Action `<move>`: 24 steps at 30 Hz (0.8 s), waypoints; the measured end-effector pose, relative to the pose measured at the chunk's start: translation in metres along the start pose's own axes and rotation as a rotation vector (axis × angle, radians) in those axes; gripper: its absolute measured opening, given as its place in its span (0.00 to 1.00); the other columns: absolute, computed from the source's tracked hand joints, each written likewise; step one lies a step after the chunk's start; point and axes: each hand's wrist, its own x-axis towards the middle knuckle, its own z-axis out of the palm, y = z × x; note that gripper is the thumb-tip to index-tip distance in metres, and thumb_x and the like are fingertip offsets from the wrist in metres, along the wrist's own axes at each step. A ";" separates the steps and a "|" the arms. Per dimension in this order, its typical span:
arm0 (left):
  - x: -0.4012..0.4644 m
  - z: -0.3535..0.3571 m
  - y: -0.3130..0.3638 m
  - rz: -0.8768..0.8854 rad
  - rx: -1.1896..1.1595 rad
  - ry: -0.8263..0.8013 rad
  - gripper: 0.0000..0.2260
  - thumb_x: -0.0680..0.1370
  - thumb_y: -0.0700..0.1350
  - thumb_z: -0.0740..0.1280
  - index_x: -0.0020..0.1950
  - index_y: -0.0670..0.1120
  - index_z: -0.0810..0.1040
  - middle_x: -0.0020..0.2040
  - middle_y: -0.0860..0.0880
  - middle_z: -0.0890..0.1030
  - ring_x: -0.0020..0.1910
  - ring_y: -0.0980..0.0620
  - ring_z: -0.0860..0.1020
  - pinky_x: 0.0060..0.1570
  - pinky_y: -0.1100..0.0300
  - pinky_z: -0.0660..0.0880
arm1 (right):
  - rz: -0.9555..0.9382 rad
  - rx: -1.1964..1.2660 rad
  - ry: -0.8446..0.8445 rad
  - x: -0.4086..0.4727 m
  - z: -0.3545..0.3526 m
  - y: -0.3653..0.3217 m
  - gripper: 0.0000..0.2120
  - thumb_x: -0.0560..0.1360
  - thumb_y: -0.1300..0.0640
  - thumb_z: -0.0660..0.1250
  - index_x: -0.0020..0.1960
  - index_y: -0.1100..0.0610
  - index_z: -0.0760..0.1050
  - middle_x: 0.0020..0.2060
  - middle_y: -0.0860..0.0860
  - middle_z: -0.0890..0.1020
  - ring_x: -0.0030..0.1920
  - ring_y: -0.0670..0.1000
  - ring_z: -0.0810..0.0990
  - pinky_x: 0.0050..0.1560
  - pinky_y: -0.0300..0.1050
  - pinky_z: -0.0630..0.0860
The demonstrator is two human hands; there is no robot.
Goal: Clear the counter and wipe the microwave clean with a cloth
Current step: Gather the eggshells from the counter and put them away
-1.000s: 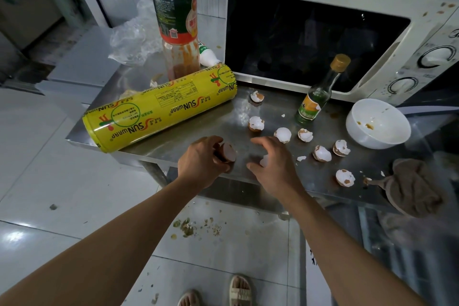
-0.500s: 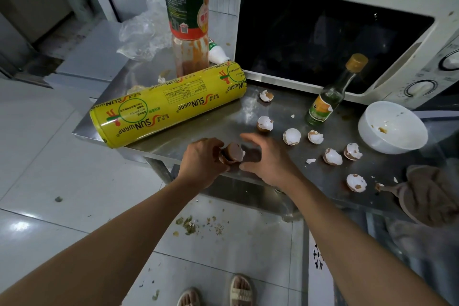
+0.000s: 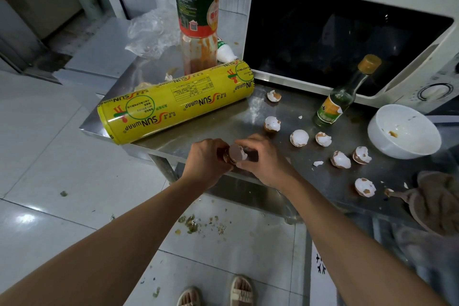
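both forearms are bare to the edge of view; no sleeve is seen. the left hand (image 3: 206,164) and right hand (image 3: 267,163) are left ungloved. pale open-toed sandals (image 3: 241,290) with broad straps are worn on the feet.

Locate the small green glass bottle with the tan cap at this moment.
In the head view the green glass bottle stands right of centre on the steel counter, just before the microwave door, left of the white bowl.
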 end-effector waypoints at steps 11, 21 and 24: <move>0.002 -0.003 -0.001 0.019 0.030 -0.024 0.13 0.66 0.45 0.76 0.49 0.46 0.82 0.44 0.48 0.82 0.42 0.49 0.77 0.41 0.59 0.72 | 0.014 -0.050 -0.004 0.000 0.004 0.000 0.26 0.70 0.56 0.73 0.67 0.52 0.72 0.59 0.52 0.74 0.61 0.53 0.72 0.63 0.55 0.67; 0.001 -0.004 0.003 -0.005 0.030 -0.034 0.22 0.63 0.47 0.78 0.55 0.47 0.78 0.51 0.47 0.80 0.48 0.49 0.78 0.48 0.56 0.76 | 0.036 0.035 0.043 -0.009 -0.002 0.003 0.33 0.66 0.60 0.76 0.68 0.55 0.69 0.58 0.49 0.78 0.60 0.51 0.75 0.63 0.51 0.69; 0.001 -0.004 0.006 -0.024 0.025 -0.034 0.25 0.63 0.48 0.79 0.57 0.47 0.77 0.53 0.47 0.80 0.51 0.48 0.78 0.50 0.52 0.77 | 0.051 0.024 0.033 -0.011 -0.004 0.005 0.33 0.66 0.60 0.76 0.68 0.54 0.69 0.60 0.50 0.77 0.61 0.51 0.74 0.64 0.52 0.68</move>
